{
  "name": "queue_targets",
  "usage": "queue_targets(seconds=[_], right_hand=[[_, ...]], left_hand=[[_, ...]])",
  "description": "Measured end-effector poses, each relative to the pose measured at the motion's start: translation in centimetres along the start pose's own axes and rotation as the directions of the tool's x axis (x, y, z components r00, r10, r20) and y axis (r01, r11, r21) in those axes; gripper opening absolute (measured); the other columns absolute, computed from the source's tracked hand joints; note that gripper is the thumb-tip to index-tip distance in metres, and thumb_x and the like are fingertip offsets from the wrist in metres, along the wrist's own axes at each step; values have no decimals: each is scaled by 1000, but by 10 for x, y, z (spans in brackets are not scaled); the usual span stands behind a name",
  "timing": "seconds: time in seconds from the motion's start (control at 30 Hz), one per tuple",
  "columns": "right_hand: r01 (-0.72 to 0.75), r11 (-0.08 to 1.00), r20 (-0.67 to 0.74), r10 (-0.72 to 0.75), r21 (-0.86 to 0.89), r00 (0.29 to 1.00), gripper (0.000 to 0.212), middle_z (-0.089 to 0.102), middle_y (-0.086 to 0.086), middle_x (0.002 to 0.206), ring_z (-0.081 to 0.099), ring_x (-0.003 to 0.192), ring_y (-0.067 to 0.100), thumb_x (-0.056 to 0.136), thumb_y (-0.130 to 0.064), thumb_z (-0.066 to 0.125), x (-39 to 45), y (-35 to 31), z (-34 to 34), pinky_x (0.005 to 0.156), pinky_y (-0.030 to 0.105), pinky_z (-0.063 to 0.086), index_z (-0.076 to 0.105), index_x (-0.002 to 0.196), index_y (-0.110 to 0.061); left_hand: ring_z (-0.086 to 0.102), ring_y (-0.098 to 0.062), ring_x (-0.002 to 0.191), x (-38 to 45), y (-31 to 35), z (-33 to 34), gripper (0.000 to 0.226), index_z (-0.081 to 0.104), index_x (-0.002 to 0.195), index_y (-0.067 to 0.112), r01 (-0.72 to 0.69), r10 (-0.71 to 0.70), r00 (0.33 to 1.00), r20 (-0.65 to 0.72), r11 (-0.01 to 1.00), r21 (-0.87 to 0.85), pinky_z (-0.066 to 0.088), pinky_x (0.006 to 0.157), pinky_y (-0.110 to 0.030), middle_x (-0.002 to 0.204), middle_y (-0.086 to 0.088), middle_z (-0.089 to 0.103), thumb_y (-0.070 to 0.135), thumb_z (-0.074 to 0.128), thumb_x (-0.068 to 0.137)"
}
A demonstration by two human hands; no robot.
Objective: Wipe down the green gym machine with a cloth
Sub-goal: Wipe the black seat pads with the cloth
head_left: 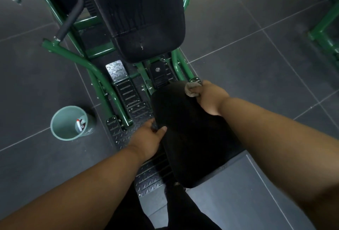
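My left hand (149, 134) gripped the black pad (185, 130) to steady it; my right hand (211, 95) bunched the cloth (191, 89), apparently wiping its far edge.

Gym: green machine frame (91, 68), padded seats (146, 19)

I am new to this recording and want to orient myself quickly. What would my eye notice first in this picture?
Most striking are the two bare arms reaching in from below: the right hand presses a crumpled cloth onto the far end of a black seat pad, while the left hand grips its left edge. Beyond stands the green frame with a large black back pad, and a pale green bucket stands on the floor at left.
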State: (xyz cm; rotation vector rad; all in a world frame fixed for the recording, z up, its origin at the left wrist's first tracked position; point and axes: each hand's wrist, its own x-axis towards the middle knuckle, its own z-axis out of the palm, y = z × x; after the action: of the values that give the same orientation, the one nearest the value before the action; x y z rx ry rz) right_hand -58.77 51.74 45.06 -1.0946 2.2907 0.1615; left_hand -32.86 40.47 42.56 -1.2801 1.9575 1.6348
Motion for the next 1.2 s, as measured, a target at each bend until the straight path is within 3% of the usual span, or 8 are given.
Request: queue_targets(seconds=[0.17,0.4,0.5,0.63,0.77,0.87,1.03,1.2], right_hand=[[-38,996,-90,46,81,995,37,44,-2,108,51,91,23,105,-26,53,-76,19,11,79,26,33,62,137,-40],[188,969,63,-200,161,978,43,42,-7,156,43,143,20,101,-18,52,-119,-54,22,119,40,36,59,140,-35],[98,988,71,-107,122,992,41,43,-10,132,56,125,30,101,-24,49,-92,-51,14,102,58,50,52,133,-48],[-62,997,38,60,45,997,37,49,6,135,62,111,35,97,-8,52,-35,-44,2,93,44,53,62,121,-34],[129,988,49,-134,88,990,36,50,-11,114,60,105,23,91,2,58,-26,-83,6,83,32,45,54,89,-33],[156,988,63,-157,22,986,38,51,-1,136,59,120,29,99,-8,49,-41,-76,12,99,49,50,63,122,-35],[-104,994,49,106,-33,993,43,48,7,127,62,110,33,101,-12,53,-37,-26,-2,94,41,50,57,139,-31],[125,987,67,-133,105,989,44,47,-5,153,48,139,24,101,-10,49,-93,-46,13,117,44,40,61,137,-31]], left_hand=[[72,-14,95,-1,4,-3,43,56,142,38,-6,5,1000,28,999,34,54,84,-31,105,12,74,50,63,101],[73,-15,93,3,3,-7,49,57,144,33,10,-13,999,45,998,67,59,94,-39,99,9,75,49,68,98],[70,-14,98,-1,3,-13,47,57,143,31,4,-11,997,72,995,99,55,94,-33,100,11,71,43,69,99],[65,-6,91,-7,-2,-15,37,59,138,32,0,-9,996,90,996,93,49,82,-16,97,15,66,33,68,102],[66,0,84,-10,-9,-11,25,65,126,28,17,-21,996,89,999,37,50,78,-12,101,10,74,28,69,102],[70,-9,84,-10,-9,-10,43,62,142,21,27,-28,993,117,1000,12,57,85,-22,98,5,73,28,72,100],[65,-4,83,-11,-4,-11,40,60,140,25,18,-22,994,110,999,41,49,72,-17,95,14,68,28,69,102],[66,-9,82,-14,0,-6,38,62,139,27,2,-4,997,80,999,33,51,80,-24,91,13,68,27,68,102]])
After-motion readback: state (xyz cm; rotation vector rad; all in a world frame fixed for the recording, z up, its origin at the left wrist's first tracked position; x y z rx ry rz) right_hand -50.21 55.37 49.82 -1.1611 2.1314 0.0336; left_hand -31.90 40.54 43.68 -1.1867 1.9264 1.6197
